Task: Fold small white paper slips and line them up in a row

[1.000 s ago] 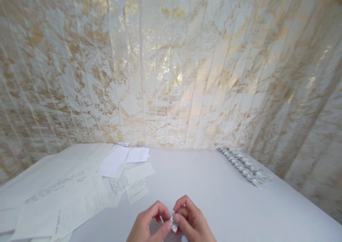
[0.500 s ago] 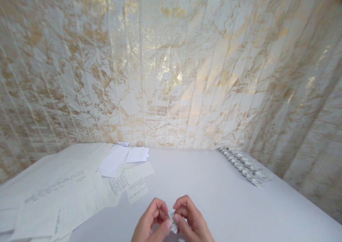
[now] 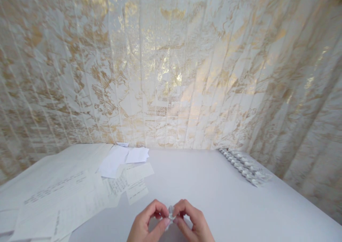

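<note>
At the bottom edge of the view my left hand (image 3: 146,223) and my right hand (image 3: 192,222) meet over the white table (image 3: 203,185). Both pinch a small silvery blister piece (image 3: 170,217) between thumbs and fingertips. The piece stands roughly on edge between the two hands, and its lower part is hidden by my fingers. Both wrists are cut off by the frame.
Printed paper sheets and leaflets (image 3: 80,188) lie spread over the table's left half. A row of silvery blister strips (image 3: 245,167) lies at the back right by the wall. Gold-and-white crinkled covering (image 3: 171,64) lines the walls behind and to the right.
Both hands have dropped slightly and drawn closer together. The blister piece between them has turned more upright and looks folded narrower.
</note>
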Available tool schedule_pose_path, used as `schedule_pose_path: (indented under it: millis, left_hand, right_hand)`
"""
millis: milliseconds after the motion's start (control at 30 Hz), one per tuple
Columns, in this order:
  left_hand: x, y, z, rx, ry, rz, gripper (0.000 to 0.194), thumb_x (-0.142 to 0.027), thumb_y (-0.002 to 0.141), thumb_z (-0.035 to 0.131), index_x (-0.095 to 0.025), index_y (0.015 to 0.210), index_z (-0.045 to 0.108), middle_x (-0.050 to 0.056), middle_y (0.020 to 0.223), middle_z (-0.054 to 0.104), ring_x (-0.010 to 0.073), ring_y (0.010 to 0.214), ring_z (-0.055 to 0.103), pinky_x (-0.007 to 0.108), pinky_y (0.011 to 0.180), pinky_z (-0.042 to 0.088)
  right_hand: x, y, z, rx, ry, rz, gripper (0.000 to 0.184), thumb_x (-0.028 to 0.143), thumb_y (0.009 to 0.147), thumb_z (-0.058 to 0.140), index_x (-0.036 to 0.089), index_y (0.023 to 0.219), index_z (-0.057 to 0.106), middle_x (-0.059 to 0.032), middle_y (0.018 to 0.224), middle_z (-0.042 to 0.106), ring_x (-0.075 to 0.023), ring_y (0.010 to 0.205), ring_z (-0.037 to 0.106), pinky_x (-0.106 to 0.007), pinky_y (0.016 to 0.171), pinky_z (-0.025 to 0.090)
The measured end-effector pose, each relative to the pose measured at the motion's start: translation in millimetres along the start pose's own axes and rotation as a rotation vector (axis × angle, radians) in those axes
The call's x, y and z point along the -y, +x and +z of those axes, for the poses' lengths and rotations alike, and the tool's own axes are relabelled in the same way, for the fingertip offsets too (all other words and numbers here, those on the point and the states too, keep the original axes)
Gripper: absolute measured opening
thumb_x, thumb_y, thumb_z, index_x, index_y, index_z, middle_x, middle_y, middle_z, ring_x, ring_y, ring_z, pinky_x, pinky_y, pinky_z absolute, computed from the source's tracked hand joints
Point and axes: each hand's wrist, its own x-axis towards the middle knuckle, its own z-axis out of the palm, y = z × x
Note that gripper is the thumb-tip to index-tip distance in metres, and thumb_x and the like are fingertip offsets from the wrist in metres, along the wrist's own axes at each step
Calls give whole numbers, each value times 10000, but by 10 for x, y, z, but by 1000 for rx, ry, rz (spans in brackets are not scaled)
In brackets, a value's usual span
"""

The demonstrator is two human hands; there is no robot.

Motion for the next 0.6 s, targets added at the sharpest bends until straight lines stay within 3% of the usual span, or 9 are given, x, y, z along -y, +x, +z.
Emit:
schedule_pose_path:
  millis: [200,400,600]
  left_hand:
    - [-15,7,-5,-27,54,14,189,-382,798,680,-218,709,645,-13,705,611,197,731,573,254,726,423]
    - [-21,18,2,-6,94,51,224,-408,831,649,-218,713,637,-8,704,607,196,714,582,255,713,425]
    - [-107,1,7,1,124,33,229,-405,836,640,-223,701,607,-11,672,599,190,683,560,257,684,412]
  right_hand:
    - [120,35,-56,35,86,107,390,564,908,603,185,837,660,-36,766,658,-175,713,581,-281,698,449]
    - [167,41,-9,-5,260,214,511,691,836,628,187,764,587,-1,650,590,-155,623,531,-291,653,400]
    - [195,43,52,-14,477,266,517,695,782,695,216,868,523,43,656,544,-132,601,515,-287,650,417]
